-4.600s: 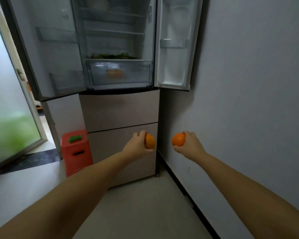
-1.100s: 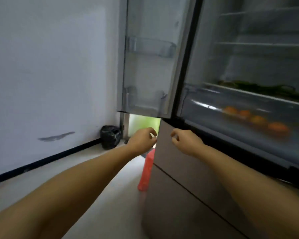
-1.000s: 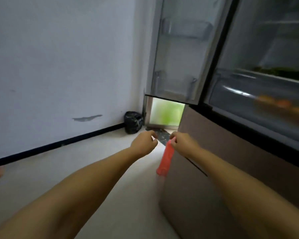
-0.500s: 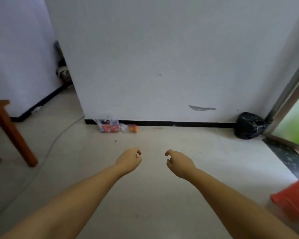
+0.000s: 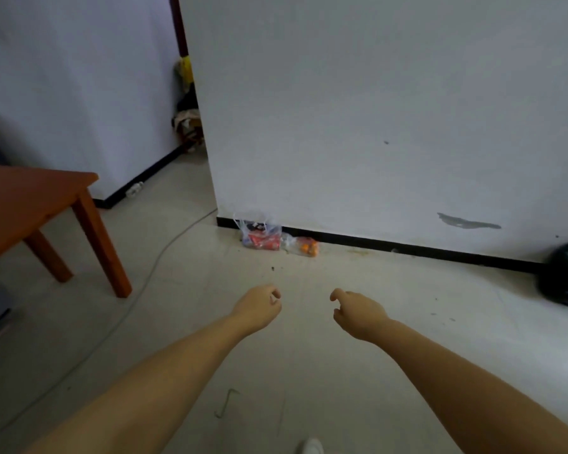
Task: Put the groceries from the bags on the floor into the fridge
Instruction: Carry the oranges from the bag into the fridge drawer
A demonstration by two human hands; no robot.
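Well away from both bags (image 5: 277, 239) at the wall's baseboard (image 5: 407, 249), left hand (image 5: 259, 306) and right hand (image 5: 358, 314) hang loosely curled, empty; thin floppy plastic probably tears, so grab bunched tops.

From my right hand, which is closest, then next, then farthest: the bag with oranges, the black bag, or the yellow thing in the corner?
From the right hand:
1. Bag with oranges, ahead by the wall.
2. Black bag, far right.
3. Yellow thing, back-left corner.
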